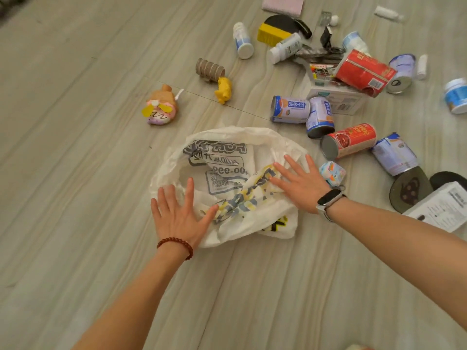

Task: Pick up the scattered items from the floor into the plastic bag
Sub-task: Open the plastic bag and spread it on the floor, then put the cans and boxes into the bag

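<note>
left hand [177, 218]: we have it flat, fingers spread, on the plastic bag [227, 183], near edge.
right hand [299, 184]: same, flat, bag's right side.
bag: crumpled on the floor [75, 173], mouth half open.
items: cans [348, 140] just right of bag; toys beyond it.
next: we widen the mouth first.

Two bare forearms, with no sleeves in sight. The left hand [177, 215] has a bracelet of round, dark reddish-brown beads [176, 245] around its wrist. The right hand [300, 184] has a smartwatch [328, 200] on its wrist: a slim, oblong black face on a pale grey band. No rings show on any finger of either hand.
</note>
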### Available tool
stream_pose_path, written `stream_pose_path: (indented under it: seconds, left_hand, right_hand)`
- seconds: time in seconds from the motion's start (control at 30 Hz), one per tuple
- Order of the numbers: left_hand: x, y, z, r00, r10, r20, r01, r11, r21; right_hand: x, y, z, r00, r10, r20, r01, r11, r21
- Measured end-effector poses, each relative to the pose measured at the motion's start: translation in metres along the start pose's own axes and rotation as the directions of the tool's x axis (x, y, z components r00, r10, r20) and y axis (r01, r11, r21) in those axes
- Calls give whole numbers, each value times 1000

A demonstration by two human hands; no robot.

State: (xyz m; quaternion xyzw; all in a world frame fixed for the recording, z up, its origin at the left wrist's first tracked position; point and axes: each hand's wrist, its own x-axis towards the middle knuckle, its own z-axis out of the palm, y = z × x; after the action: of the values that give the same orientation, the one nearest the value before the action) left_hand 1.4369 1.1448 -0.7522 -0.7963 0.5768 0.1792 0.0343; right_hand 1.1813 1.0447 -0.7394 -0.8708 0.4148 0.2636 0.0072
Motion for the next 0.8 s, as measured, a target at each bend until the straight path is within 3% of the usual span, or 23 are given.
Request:
stream_pose_path:
  seconds: [0.13, 0.27, 0.37, 0.47, 0.57, 0.67, 0.8]
  left_hand:
    - [5, 4, -27, 984, 139, -114, -146, 987, -64]
    - [24, 20, -78, 935, 273, -225, -301, 948, -104]
    - [42, 54, -115, 882, 373, -288, -425, 894, -143]
    - [49, 100, -127, 831, 485, -273, -531, 838, -130]
    - [42, 150, -118, 792, 579, -193, -601, 795, -85]
    - [31, 194, -97, 752, 658, -50, -655, 753, 60]
    - [31, 242, -56, 730, 673, 118, -682, 710, 175]
  right_hand:
    - [12, -15, -41, 991, 13, -136, 9, 987, 159]
    - [-2, -4, -76, 939, -82, -334, 140, 978, 153]
    - [-17, 21, -88, 932, 69, -357, 51, 948, 315]
    - [-31, 61, -70, 916, 305, -261, -163, 876, 454]
    - [-46, 109, -39, 916, 392, -90, -312, 833, 458]
    - [-53, 148, -10, 932, 359, 50, -348, 850, 394]
    - [-38, 180, 14, 974, 218, 62, -226, 915, 335]
